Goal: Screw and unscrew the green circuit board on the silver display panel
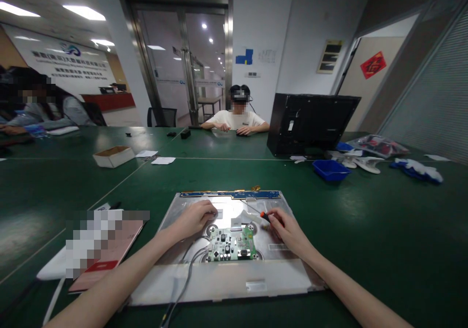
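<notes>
Flat panel (204, 281), dull silvery metal, roughly rectangular, lying on the smooth green table (383, 221) directly in front of the wearer. Surface partly glossy, with a bright glare patch toward the far half; paler band across the near part.

Green circuit board (232, 244), squarish, at the panel's middle, dotted with small dark and silver components. Round metal recesses show around its corners. Long thin blue strip board (256, 195) along the far edge, bits of orange-gold film beside it. Thin grey cables (190, 272) leave the circuit board's left side, curve down across the panel and over its near edge.

Right hand (283, 226): thumb and fingers closed around the orange-and-black handle of a slim screwdriver (264, 216), right of the circuit board; thin shaft slants toward the strip board. Left hand (199, 216): fingers bent and drawn close together over the panel, by a small pale label; cannot tell whether they pinch anything.

Beyond: matte black monitor (310, 123), back showing; shallow blue plastic tray (331, 170); open white carton (113, 157), box-shaped. A person (239, 118) in a pale short-sleeved top sits across the table, both hands on it.
</notes>
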A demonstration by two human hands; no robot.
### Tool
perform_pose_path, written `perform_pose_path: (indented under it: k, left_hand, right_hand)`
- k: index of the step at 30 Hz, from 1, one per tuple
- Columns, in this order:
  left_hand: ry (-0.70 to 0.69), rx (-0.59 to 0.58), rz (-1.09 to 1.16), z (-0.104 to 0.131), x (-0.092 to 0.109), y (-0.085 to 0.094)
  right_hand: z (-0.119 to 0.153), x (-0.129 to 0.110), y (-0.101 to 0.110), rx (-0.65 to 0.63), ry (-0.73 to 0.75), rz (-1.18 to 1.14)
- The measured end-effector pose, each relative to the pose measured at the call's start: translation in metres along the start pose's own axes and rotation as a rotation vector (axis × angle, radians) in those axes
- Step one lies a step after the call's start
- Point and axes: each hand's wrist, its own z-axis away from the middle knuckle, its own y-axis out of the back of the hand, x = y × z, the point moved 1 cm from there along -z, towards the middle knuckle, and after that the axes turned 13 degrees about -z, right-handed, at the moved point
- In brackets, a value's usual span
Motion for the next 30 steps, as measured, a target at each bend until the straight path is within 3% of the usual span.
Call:
perform_pose_path:
  k: [9,18,21,26,30]
  left_hand:
    - [0.149,-0.040,0.007,-0.001,0.002,0.003]
    - [0.187,-0.036,-0.042,-0.006,0.007,0.016]
    - [0.119,0.004,-0.016,-0.019,0.024,0.016]
    - [-0.118,-0.092,0.029,-0.054,0.063,0.004]
    - [-0.234,-0.138,0.068,-0.072,0.080,-0.005]
  right_hand:
    - [-0.011,-0.006,0.000,-0.068,-0.046,-0.064]
    - [-0.050,-0.040,-0.005,-0.044,0.027,-0.140]
    - [-0.056,-0.043,-0.010,-0.025,0.041,-0.163]
    - [-0.054,-0.023,-0.011,0.025,0.041,-0.156]
    - [-0.049,-0.008,-0.005,0.052,0.026,-0.127]
